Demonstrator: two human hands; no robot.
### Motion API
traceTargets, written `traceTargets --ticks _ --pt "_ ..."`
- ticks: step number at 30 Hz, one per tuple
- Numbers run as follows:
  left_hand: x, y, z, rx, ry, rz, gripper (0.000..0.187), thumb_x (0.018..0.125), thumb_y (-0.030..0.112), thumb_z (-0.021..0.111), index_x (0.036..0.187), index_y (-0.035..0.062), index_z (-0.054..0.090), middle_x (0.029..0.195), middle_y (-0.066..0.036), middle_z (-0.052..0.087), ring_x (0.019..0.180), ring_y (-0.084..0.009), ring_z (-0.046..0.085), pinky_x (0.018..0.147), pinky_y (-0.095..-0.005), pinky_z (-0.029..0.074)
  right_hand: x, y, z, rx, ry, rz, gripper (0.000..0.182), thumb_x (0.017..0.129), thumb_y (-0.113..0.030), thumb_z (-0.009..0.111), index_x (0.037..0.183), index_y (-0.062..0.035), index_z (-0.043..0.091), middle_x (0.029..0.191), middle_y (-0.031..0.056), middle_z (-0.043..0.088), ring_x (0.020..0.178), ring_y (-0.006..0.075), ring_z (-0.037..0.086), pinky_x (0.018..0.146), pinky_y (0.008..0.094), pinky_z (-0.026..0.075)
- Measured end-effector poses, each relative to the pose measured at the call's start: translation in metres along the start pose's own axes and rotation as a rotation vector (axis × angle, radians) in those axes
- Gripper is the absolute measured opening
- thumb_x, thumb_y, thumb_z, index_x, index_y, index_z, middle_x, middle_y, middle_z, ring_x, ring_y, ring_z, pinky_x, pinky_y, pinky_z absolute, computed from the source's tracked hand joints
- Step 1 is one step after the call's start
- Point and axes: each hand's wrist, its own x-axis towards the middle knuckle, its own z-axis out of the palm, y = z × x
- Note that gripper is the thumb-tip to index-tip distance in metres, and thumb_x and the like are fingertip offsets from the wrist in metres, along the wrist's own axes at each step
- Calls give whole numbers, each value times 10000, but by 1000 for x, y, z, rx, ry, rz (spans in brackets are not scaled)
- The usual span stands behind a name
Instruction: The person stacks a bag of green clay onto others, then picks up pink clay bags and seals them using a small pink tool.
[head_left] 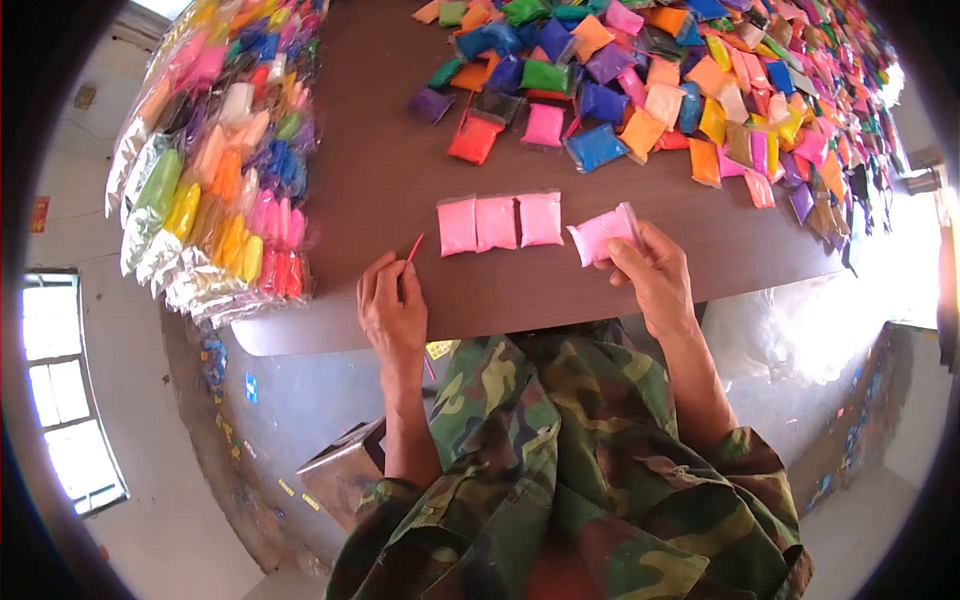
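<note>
Between the thumb and fingers of my right hand (650, 272) is a pink packet (603, 234) in clear wrap, at the right end of a row. Three similar packets lie side by side on the brown table (370, 130): a left one (458, 226), a middle one (496, 223) touching or nearly touching it, and a right one (541, 219) after a narrow gap. Left of the row, my left hand (392, 305) rests near the table's front edge, its fingers closed on a thin red stick (415, 246).
A large heap of small coloured packets (600, 95) covers the back and right of the table. Bundles of longer coloured packs in clear bags (225, 180) line the left side. Below the table edge stands a box (345, 465) on the floor.
</note>
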Motion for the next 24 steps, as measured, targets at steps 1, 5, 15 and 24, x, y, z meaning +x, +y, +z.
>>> traceTargets --ticks 1,5,15,24 --pt "0 1 -1 33 -21 6 92 937 75 746 1017 29 756 1157 -140 750 1062 -344 705 938 -448 564 -2 1 2 2 0 5 206 1025 -195 701 1154 -37 717 1045 29 765 926 93 709 714 245 532" --pt "1 7 -5 24 -81 -74 186 927 124 752 1091 39 753 1166 -134 746 1095 -346 690 962 -465 553 -7 4 13 -6 1 -9 206 1022 -184 722 1136 -12 719 1005 36 763 880 85 698 703 249 528" --pt "-20 124 -6 -1074 -447 -555 299 961 168 825 1153 -34 716 1070 -89 750 912 -121 692 765 -292 578 -22 9 34 -141 -62 -24 218 1000 -137 759 1148 21 733 903 -18 700 785 38 591 681 236 489" --pt "-35 107 9 -1027 -575 -481 248 980 147 812 1117 -35 715 911 -36 731 777 -77 639 699 -251 541 -20 7 34 -70 -157 -41 241 972 -146 805 1142 12 737 941 -26 685 835 41 598 742 227 506"
